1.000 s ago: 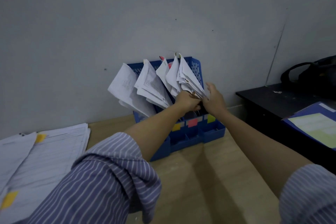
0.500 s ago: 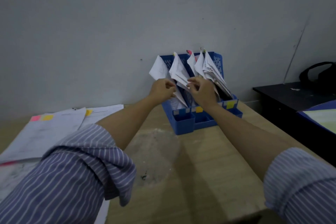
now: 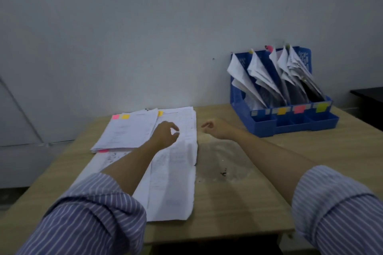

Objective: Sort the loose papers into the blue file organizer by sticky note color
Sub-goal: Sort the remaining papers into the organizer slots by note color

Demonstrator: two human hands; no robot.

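Over lengthwise loose papers (image 3: 174, 172), left hand (image 3: 164, 135) and right hand (image 3: 216, 130) fingers curl empty.

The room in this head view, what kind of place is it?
Probably an office or a study corner: a wooden desk against a bare wall, stacks of printed papers with sticky notes, and a blue file organizer with colour-labelled slots.

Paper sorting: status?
Left hand and right hand empty, over table. Loose papers unsorted. Blue file organizer part filled. Nothing blocking.
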